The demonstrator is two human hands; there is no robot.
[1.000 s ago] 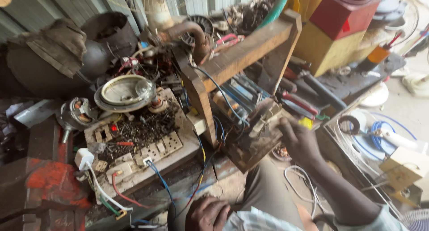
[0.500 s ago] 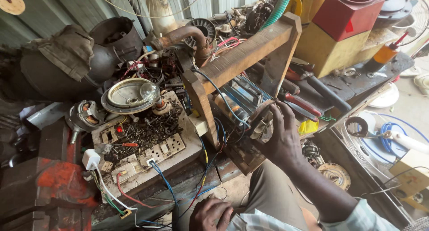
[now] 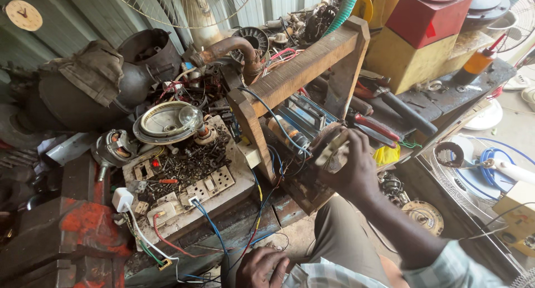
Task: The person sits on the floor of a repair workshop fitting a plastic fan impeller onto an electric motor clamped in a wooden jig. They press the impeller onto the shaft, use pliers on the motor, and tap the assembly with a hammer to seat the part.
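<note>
rough wood makes up the open frame (image 3: 304, 70) propped on the bench, and inside its lower end the right hand (image 3: 350, 168) curls its fingers around a grimy round metal motor part (image 3: 329, 151), gripping its rim. it looks heavy, rigid and greasy, best held by the rim; its axis seems to tilt up-left along the frame. the left hand (image 3: 262, 267) rests half-curled and empty near loose wires (image 3: 214, 232).

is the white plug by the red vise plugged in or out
Plugged in: the white plug sits seated in the socket board, its white cable trailing down.
</note>
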